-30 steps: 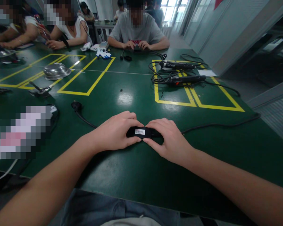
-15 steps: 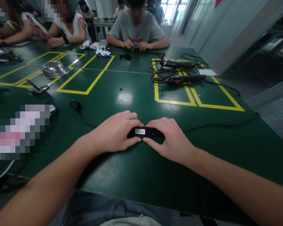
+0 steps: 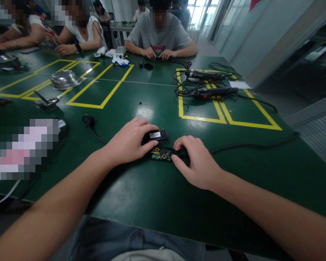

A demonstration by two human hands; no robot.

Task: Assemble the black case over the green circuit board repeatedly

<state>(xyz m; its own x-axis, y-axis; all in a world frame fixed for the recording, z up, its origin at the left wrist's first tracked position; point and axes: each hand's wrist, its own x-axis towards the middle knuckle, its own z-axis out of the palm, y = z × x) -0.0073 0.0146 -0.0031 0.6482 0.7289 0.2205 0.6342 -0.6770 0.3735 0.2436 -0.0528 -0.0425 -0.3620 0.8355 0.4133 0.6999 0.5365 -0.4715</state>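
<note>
My left hand (image 3: 132, 141) grips a black plastic cover (image 3: 161, 135) with a white label, held just beyond a small circuit board (image 3: 161, 154). Green parts and two copper-coloured rings show on the board, which lies in front of me. The fingers of my right hand (image 3: 199, 161) close around the black piece at the board's right end. A black cable (image 3: 250, 144) runs off to the right from there. Left of my left hand, a black plug (image 3: 88, 120) lies on its cord.
On the green table (image 3: 141, 203) are a metal bowl (image 3: 65, 79), black corded tools (image 3: 214, 91), white-and-blue gloves (image 3: 120, 60) and yellow tape outlines. A blurred-out object (image 3: 24, 148) lies at left. A person in a grey shirt (image 3: 163, 34) sits opposite, others at upper left.
The labelled cover has come off and moved up with my left hand, exposing the circuit board. My right hand stays at the board's right end.
</note>
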